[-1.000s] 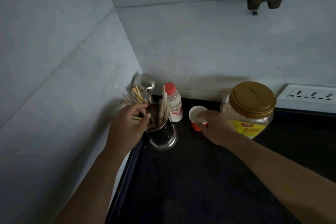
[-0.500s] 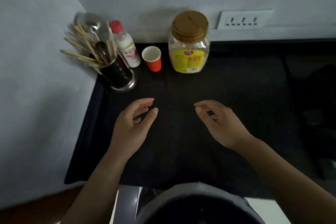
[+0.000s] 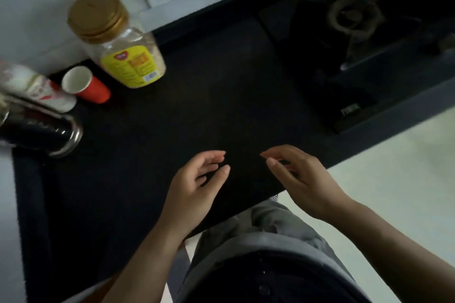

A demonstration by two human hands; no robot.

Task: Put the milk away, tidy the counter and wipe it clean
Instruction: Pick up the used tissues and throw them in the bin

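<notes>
Jar (image 3: pixel 128 61) of pale grains stands capped, red cup (image 3: pixel 89 87) just beside.

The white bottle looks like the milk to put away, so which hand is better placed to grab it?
Likely the left hand: open, empty, and nearer the white bottle at the counter's far left. The right hand, also empty, would reach across.

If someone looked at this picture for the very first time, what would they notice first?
Probably the two empty hands: the left hand and right hand hover open over the near edge of the black counter. Next comes the big clear jar with its gold lid and yellow label, standing at the back left by the wall, with a little red cup just left of it.
</notes>
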